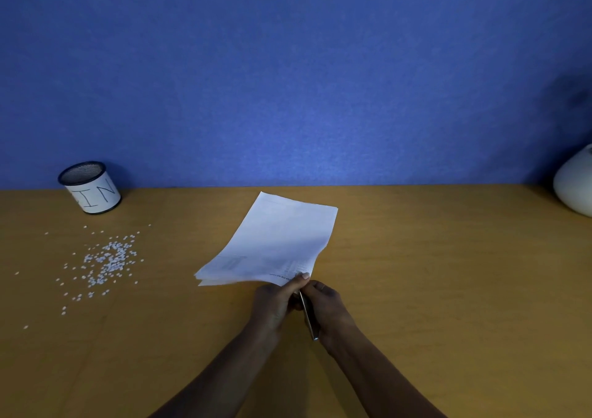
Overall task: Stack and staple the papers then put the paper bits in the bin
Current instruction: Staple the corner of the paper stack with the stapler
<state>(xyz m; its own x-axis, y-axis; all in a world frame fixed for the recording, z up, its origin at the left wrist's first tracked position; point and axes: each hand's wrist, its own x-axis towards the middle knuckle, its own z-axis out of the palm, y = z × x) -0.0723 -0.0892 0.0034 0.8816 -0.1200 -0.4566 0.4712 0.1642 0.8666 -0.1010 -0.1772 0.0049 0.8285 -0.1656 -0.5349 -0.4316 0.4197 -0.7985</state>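
Note:
A stack of white papers lies slanted on the wooden desk, its near corner lifted. My left hand pinches that near corner between thumb and fingers. My right hand grips a slim metal stapler, whose front end meets the same corner of the stack. Many small white paper bits are scattered over the desk at the left. Behind them, against the wall, stands a black mesh bin with a white label lettered "IN".
A blue wall rises right behind the desk's back edge. A round white object sits at the far right edge of the desk. Bare wood shows between the paper bits and the papers.

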